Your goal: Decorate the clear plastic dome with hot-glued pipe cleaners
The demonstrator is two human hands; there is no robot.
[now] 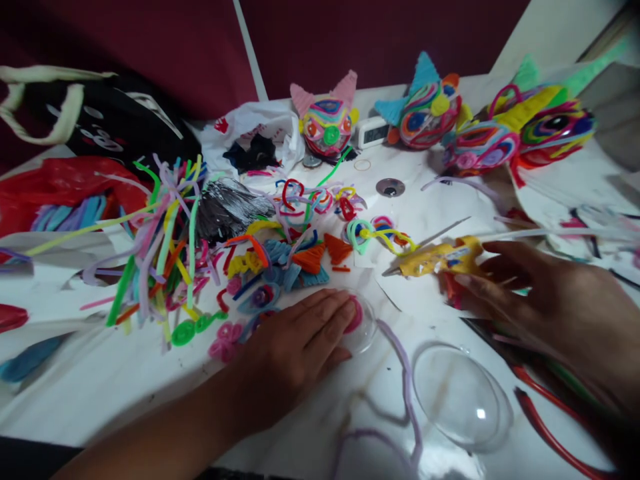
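Note:
My left hand is closed on a small clear plastic dome, its fingertips pressed against a pink coil of pipe cleaner on it. My right hand is wrapped round a yellow hot glue gun, whose nozzle points left, a little above and right of the dome. A lilac pipe cleaner runs from beside the dome toward the front edge. Right of it lies a larger clear plastic half-ball. Whether the pink coil is stuck to the dome I cannot tell.
Decorated animal heads stand along the back beside a small digital clock. Bundled pipe cleaners and several shaped pieces lie left and centre. A black bag sits back left. Red-handled tool lies front right.

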